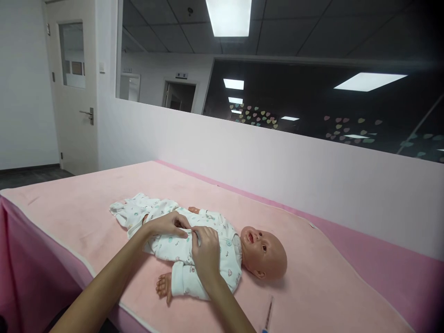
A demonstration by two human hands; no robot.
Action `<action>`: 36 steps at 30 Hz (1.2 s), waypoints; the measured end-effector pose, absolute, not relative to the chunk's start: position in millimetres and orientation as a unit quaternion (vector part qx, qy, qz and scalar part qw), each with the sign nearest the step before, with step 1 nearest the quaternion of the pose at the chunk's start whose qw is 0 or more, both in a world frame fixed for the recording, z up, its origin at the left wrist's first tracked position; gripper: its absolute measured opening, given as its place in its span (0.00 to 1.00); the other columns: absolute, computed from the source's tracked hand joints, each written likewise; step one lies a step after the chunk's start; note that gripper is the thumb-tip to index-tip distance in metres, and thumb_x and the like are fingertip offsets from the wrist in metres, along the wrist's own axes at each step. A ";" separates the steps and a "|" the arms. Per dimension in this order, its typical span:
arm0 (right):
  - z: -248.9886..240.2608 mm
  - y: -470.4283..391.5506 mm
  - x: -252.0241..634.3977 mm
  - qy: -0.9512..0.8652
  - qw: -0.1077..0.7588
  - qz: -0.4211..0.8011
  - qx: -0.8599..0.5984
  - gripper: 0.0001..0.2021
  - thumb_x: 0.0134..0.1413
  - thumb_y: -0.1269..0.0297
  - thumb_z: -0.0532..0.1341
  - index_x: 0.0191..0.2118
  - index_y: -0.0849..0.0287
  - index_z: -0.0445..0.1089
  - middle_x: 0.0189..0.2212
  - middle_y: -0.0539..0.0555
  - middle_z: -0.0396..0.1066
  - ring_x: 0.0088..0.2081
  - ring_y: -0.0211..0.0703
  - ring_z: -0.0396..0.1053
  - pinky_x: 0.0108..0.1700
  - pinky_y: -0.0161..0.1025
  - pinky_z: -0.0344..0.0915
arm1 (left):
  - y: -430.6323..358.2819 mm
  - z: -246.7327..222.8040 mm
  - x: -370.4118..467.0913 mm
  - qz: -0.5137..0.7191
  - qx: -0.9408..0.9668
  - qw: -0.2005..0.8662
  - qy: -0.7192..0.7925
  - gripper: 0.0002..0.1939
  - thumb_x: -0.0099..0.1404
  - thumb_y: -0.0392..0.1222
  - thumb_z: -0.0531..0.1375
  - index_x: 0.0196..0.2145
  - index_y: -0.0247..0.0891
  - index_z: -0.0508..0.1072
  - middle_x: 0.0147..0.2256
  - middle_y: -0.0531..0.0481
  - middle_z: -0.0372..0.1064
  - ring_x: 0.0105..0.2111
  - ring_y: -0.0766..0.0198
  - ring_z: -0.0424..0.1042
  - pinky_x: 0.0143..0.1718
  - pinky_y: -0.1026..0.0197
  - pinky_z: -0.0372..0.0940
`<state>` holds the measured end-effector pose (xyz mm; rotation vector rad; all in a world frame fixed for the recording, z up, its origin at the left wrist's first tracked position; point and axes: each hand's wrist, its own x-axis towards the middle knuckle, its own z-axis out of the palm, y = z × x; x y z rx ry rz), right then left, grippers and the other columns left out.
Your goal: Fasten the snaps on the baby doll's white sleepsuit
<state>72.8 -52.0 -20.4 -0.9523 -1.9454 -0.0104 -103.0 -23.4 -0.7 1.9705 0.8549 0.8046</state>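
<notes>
Fingers [194, 234] of our right hand [205, 252] curl tight, pinching the front of the white printed romper [180, 249] at the doll's middle. Our left hand [169, 225] lies flat beside it, fingertips pressed on the same fabric, the two hands touching. That romper clothes a baby doll [263, 252] lying on its back, head to the right, on the pink-covered table [312, 277]. Near our right forearm, a thin syringe-like stick [268, 314] lies on the cover.
</notes>
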 end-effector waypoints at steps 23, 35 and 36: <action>-17.5 -53.7 71.7 -0.800 0.450 -0.011 -0.397 0.08 0.53 0.73 0.52 0.32 0.58 0.67 0.28 0.49 0.67 0.33 0.38 0.60 0.41 0.38 0.54 | -25.0 -0.2 -104.8 0.304 0.784 0.405 0.360 0.11 0.56 0.42 0.58 0.35 0.34 0.73 0.36 0.48 0.67 0.34 0.64 0.64 0.34 0.65 0.58; -18.5 -53.2 71.4 -0.805 0.447 -0.015 -0.390 0.10 0.53 0.75 0.50 0.32 0.58 0.68 0.27 0.50 0.66 0.33 0.38 0.60 0.40 0.37 0.53 | -25.3 -0.4 -103.1 0.317 0.750 0.448 0.369 0.11 0.51 0.42 0.62 0.31 0.33 0.71 0.28 0.51 0.66 0.29 0.68 0.62 0.29 0.68 0.56; -18.5 -53.2 71.6 -0.805 0.444 -0.013 -0.392 0.11 0.53 0.76 0.50 0.32 0.58 0.67 0.28 0.50 0.66 0.33 0.38 0.60 0.40 0.37 0.54 | -25.8 0.8 -102.9 0.316 0.749 0.453 0.366 0.11 0.51 0.42 0.62 0.31 0.33 0.70 0.28 0.51 0.65 0.28 0.69 0.61 0.28 0.68 0.56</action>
